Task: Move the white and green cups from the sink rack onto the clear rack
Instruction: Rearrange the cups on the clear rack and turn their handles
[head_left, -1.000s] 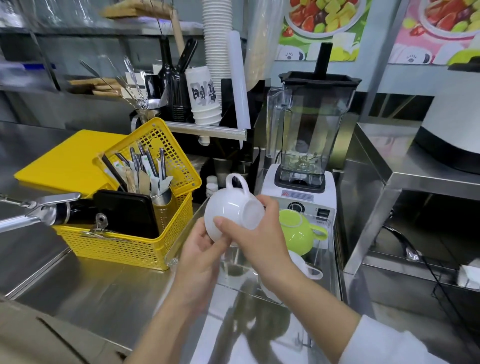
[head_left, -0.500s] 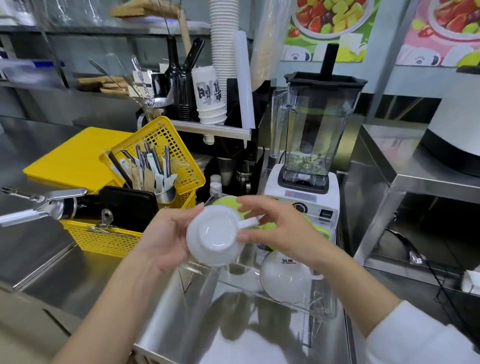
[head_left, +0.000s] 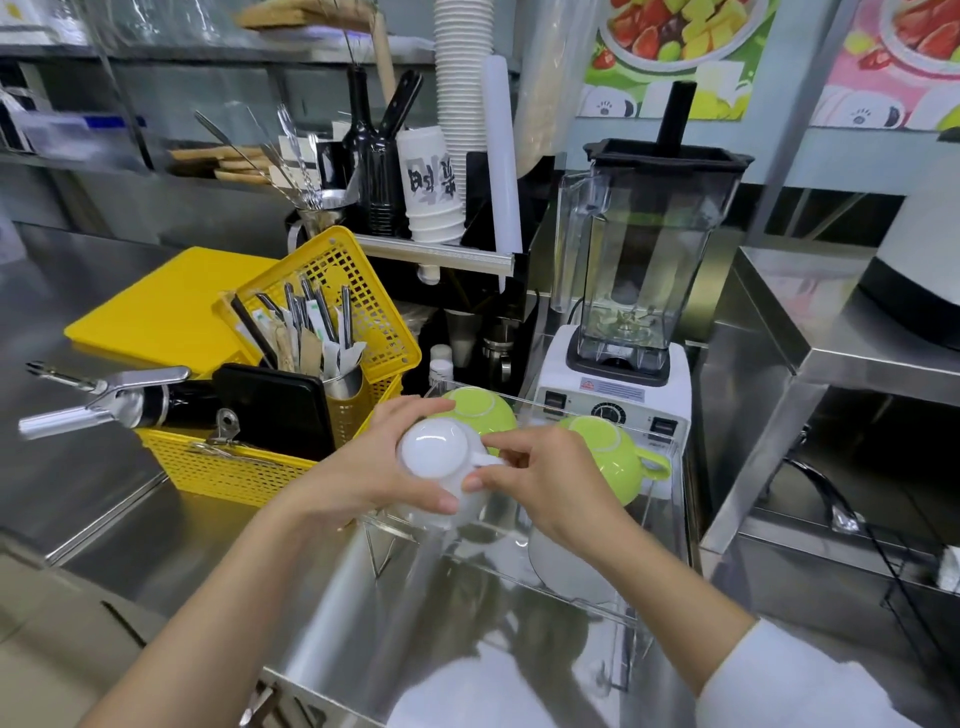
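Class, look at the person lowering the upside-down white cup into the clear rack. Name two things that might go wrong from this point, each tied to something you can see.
1. The white cup, held upside down by the left hand and right hand, sits close to a green cup; they may knock and chip.
2. The clear rack already holds two green cups and another white one, so space is tight and the cup may settle tilted.

A commercial drinks-shop kitchen: stainless-steel tabletop (head_left: 156, 530), blender (head_left: 631, 270), tall stacks of paper cups (head_left: 462, 98), yellow utensil basket (head_left: 291, 415), and fruit posters (head_left: 675, 47) on the wall indicated the setting.
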